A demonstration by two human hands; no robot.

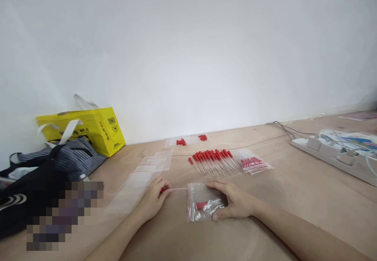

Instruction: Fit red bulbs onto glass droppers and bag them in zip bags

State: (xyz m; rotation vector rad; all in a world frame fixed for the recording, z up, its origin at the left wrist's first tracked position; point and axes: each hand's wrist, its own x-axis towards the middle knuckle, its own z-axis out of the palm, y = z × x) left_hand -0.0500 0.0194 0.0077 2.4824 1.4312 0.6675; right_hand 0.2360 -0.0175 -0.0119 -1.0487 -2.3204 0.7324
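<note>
Pinched in my left hand is the red rubber bulb of a glass dropper. Its thin clear tube points right, and its tip is at the red-edged mouth of a clear zip-lock bag. My right hand grips this bag from the right, thumb on the near side and fingers on the far side. Inside the bag lies a red bulb with glass tubes partly under the right hand. Beyond my hands, a row of red-bulbed droppers lies side by side.
Filled zip-lock bags are stacked right of the dropper row. Flat clear bags overlap at left, and loose red bulbs lie near the wall. A yellow bag and striped bag stand left; a white power strip lies right.
</note>
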